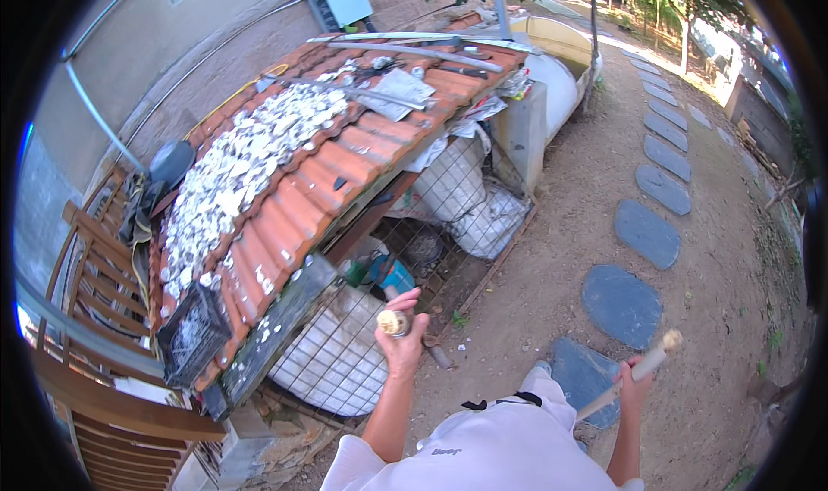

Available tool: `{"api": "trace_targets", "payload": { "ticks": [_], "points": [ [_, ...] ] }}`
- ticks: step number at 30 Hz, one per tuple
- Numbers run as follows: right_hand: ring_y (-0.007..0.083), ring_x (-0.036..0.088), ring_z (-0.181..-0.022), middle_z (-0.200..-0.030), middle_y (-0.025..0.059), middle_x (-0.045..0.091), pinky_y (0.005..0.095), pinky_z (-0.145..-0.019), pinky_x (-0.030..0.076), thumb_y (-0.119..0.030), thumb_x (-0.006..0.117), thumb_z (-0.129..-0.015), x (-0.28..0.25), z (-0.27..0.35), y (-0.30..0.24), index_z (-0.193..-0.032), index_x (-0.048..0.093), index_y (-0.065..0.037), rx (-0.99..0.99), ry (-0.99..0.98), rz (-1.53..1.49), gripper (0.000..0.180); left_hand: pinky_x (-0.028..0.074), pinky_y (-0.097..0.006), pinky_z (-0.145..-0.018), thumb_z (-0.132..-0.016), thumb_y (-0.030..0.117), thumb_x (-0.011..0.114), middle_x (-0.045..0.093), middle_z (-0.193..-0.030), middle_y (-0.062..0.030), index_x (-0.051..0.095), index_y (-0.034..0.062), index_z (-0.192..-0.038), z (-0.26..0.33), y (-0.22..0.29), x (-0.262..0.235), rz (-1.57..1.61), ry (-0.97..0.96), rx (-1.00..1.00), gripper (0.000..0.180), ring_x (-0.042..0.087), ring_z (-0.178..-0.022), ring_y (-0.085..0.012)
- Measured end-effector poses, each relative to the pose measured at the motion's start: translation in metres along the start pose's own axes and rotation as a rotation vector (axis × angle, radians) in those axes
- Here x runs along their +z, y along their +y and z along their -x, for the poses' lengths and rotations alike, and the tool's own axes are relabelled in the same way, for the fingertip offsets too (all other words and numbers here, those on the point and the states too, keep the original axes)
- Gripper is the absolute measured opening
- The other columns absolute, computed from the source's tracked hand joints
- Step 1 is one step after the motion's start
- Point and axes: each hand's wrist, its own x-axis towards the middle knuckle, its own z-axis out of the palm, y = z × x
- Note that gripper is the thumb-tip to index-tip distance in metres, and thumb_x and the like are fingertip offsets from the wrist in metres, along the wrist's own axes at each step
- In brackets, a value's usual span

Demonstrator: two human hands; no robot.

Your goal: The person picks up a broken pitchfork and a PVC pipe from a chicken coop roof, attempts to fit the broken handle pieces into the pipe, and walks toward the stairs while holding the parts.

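My left hand is raised in front of the wire mesh, its fingers curled round a pole. I see that pole almost end-on, with a pale, frayed tip towards me; most of its length is hidden behind the hand. Low on the right, my right hand is closed round a pale wooden pole. Its rough tip points up and to the right, while the shaft slants down behind my white shirt. What is on the far end of either pole is hidden.
A low shed with an orange tiled roof stands at the left, topped with white shells or stones. Wire mesh fronts its white sacks. Grey stepping stones cross the dirt at right. A wooden railing is far left.
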Motion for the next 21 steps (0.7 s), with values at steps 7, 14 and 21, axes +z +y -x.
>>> {"api": "trace_targets", "payload": {
  "ticks": [7,14,21],
  "points": [
    [0.0143,0.063,-0.059,-0.077,0.0053,0.062,0.0285,-0.057,0.050,-0.002,0.070,-0.084,0.052,-0.182,-0.059,-0.093,0.057,-0.002,-0.043,-0.136,-0.080,0.015,0.047,-0.040,-0.100,-0.079,0.005,0.081,0.065,-0.123,-0.0194,0.062,-0.0004,-0.103,-0.048,-0.029,0.080,-0.110,0.210,0.095,0.031,0.061,-0.116,-0.0271],
    [0.0118,0.064,-0.062,-0.075,0.0033,0.062,0.0277,-0.059,0.051,-0.003,0.071,-0.085,0.137,-0.316,-0.094,-0.090,0.059,-0.002,-0.167,-0.273,-0.056,0.013,0.047,-0.037,-0.095,-0.080,0.013,0.084,0.066,-0.122,-0.0195,0.062,-0.0005,-0.106,-0.097,-0.081,0.126,-0.183,0.274,0.026,0.037,0.061,-0.114,-0.0260],
    [0.0107,0.064,-0.066,-0.073,0.0017,0.063,0.0278,-0.061,0.050,-0.008,0.074,-0.084,0.234,-0.432,-0.091,-0.084,0.059,-0.004,-0.206,-0.314,-0.010,0.015,0.048,-0.037,-0.098,-0.079,0.004,0.081,0.066,-0.118,-0.0186,0.062,-0.0028,-0.106,-0.174,-0.176,0.155,-0.223,0.290,-0.054,0.033,0.062,-0.112,-0.0255]
  ]
}}
